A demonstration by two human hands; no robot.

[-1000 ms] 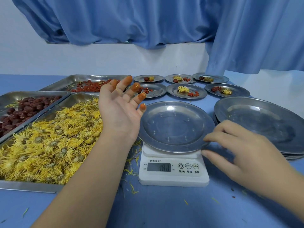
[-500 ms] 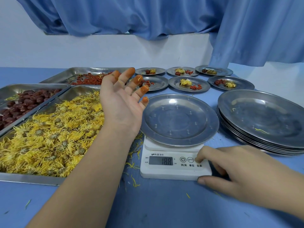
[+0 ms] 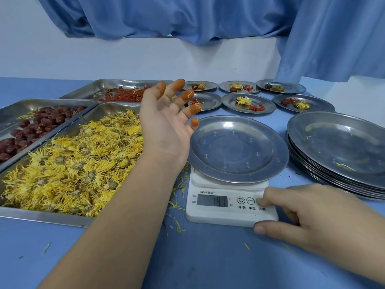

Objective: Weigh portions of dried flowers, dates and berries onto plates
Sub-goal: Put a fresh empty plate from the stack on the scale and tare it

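At centre frame, the left hand [image 3: 164, 124] is hovering spread wide, palm up, holding nothing; its fingertips [image 3: 195, 122] are stained orange and are carrying a few yellow petals. It is hanging over the seam between the flower tray [image 3: 41, 215] and the scale [image 3: 229, 202], just beside the plate [image 3: 237, 149] without clearly touching it. At lower right, the right hand [image 3: 312, 217] is resting loosely curled on the scale's right end: index fingertip is pressing the rightmost button, thumb is lying along the front edge. It is gripping nothing.

The plate is sitting empty on the scale; the display is showing digits that read roughly 19, last figure unclear. At left, the flower tray is heaped with yellow dried flowers [image 3: 70, 167]. Behind it, at far left, a tray is holding dates [image 3: 31, 130]; at upper centre another is holding red berries [image 3: 123, 97], partly hidden by the left fingers. Six small plates [image 3: 248, 103] across the upper right are each carrying mixed portions. At right edge, a plate stack [image 3: 337, 151] is standing just beside the scale, with stray petals on top. Loose petals are littering the blue table [image 3: 208, 257].
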